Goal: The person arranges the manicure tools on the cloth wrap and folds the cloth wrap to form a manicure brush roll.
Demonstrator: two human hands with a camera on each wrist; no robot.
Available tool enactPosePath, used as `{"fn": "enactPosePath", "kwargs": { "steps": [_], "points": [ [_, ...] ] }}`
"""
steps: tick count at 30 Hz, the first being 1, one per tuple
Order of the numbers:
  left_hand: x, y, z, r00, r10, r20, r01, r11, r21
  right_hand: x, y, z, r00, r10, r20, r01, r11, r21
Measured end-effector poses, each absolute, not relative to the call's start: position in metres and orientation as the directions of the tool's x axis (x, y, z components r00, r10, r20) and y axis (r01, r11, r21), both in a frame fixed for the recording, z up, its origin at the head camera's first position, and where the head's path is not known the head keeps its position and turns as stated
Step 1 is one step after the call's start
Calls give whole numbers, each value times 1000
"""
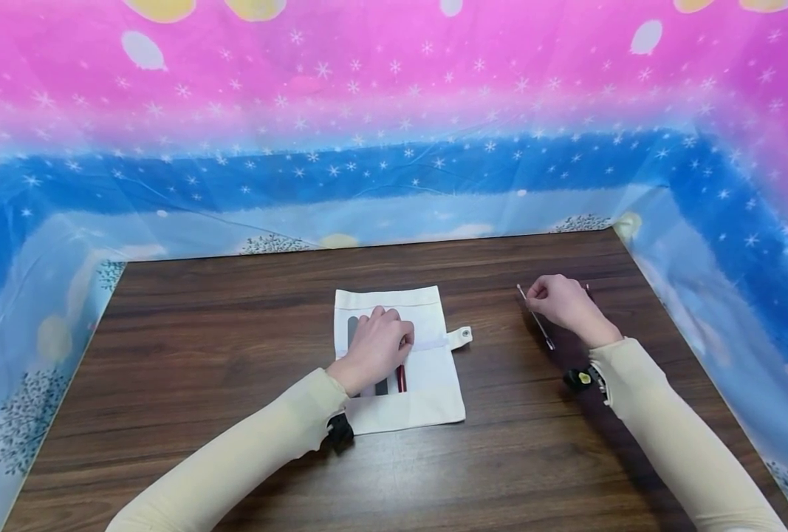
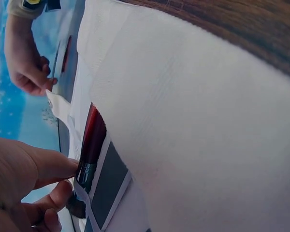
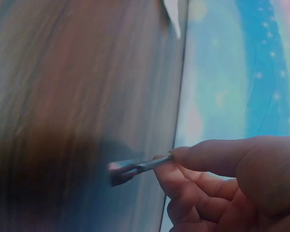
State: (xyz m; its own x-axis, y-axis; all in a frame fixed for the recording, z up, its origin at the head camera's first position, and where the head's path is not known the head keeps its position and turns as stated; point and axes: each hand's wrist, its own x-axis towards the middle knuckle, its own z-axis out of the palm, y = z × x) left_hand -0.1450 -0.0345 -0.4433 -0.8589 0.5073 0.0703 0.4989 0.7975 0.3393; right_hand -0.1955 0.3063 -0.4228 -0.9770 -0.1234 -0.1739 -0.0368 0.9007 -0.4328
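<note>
An open cream fabric pouch (image 1: 427,406) lies on the table under my left hand (image 1: 379,343). In its pocket sit a brush (image 2: 88,164) with a dark red handle and dark bristles, and a flat grey strip (image 2: 108,181). My left thumb and fingers pinch a pale elastic band (image 2: 84,198) beside the brush's ferrule. Off to the right, my right hand (image 1: 563,303) pinches a slim metal stick (image 1: 536,318) between thumb and fingers. Its flattened tip shows blurred above the table in the right wrist view.
Past my right hand lies a dark red stick-like thing (image 1: 589,292), mostly hidden. A snap tab (image 1: 461,338) juts from the pouch's right side. The wooden table (image 1: 221,355) ends at patterned cloth hangings (image 1: 394,177) behind and at both sides.
</note>
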Motion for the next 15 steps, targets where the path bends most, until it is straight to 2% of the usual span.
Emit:
{"fn": "enactPosePath", "kwargs": {
  "steps": [15],
  "points": [
    [-141, -34, -444, -844, 520, 133, 535, 793, 292, -203, 260, -417, -970, -197, -145, -95, 848, -521]
  ]
}}
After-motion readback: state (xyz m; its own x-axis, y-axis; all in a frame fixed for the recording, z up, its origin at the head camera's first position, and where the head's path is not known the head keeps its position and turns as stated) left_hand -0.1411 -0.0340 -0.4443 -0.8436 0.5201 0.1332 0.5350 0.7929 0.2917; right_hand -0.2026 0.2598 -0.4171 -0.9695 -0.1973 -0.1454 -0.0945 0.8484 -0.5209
